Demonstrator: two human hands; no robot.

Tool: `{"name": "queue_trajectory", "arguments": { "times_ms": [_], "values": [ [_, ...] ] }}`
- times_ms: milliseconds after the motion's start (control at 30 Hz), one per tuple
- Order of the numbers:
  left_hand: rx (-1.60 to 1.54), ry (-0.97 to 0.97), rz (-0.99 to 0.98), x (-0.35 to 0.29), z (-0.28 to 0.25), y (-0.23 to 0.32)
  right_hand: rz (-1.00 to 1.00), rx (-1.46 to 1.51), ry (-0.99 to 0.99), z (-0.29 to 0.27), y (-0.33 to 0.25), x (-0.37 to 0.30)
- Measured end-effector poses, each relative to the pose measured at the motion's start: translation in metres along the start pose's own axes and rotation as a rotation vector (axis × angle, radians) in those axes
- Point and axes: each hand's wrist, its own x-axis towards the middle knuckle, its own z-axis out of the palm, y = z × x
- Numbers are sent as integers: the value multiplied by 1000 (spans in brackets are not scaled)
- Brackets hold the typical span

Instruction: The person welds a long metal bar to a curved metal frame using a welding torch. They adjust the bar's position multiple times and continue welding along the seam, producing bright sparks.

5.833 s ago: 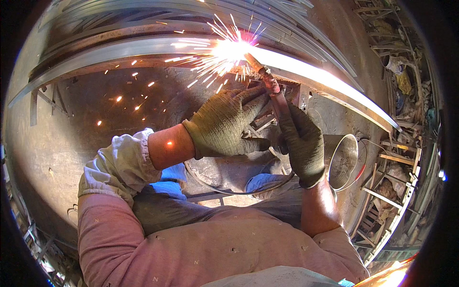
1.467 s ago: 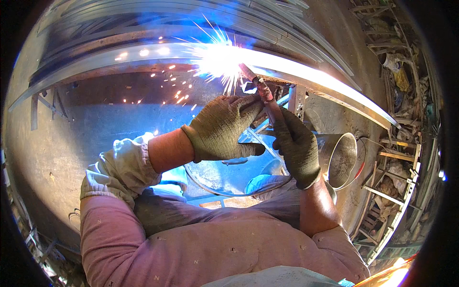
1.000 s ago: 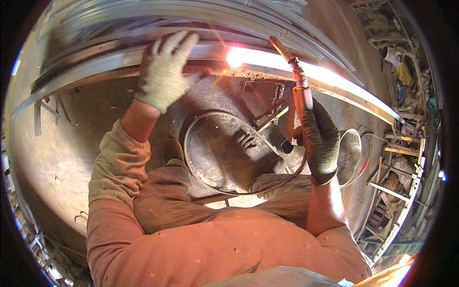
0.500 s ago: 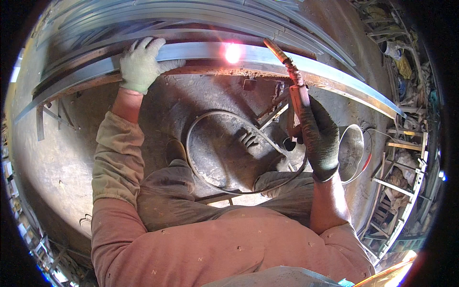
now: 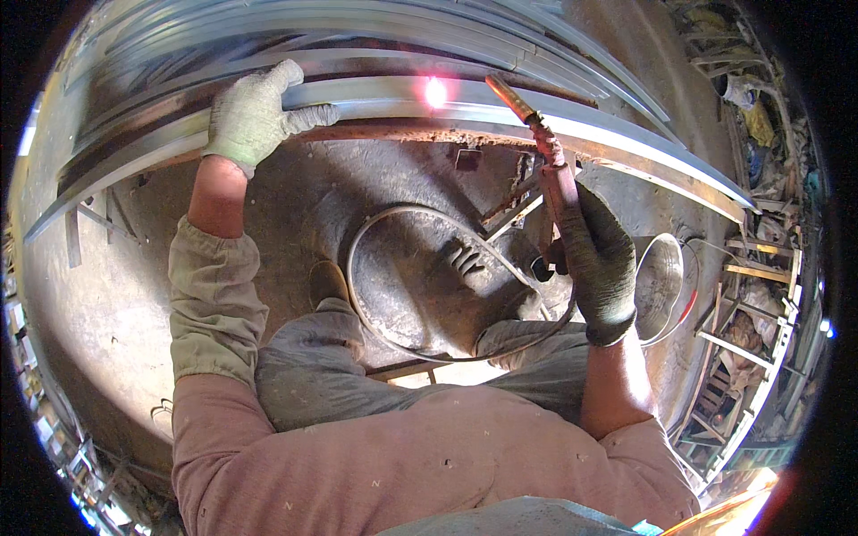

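A long, bright metal bar runs across in front of me on a rusty support beam. My left hand, in a pale work glove, grips the bar left of its middle. The thumb lies along the near side and the fingers go over the far side, partly hidden. In a dark glove, my right hand is closed around the handle of a welding torch. Its copper-coloured nozzle points up and left, over the bar. A bright pink-red glow shows on the bar left of the nozzle.
Several more metal bars lie beyond. A cable loops over the floor between my legs, near a dark glove-like thing. To the right stand a metal bucket and a rack among clutter.
My left hand has shifted a little to the left along the bar, and its fingers have drawn together. The torch has moved very slightly left. The pink-red glow looks smaller.
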Motion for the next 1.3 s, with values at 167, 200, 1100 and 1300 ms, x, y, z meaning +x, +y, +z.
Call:
{"name": "queue_trajectory", "arguments": {
  "times_ms": [167,200,1100,1300],
  "values": [
    [-138,71,81,0,-1,-2,-24,41,1,1,12,4],
    [-153,93,90,-1,0,-2,-24,22,-3,1,9,5],
    [-31,285,241,24,11,-16,43,26,-91,14,5,5],
    [9,311,102,13,21,-4,47,4,-105,16,2,5]
  ]
}}
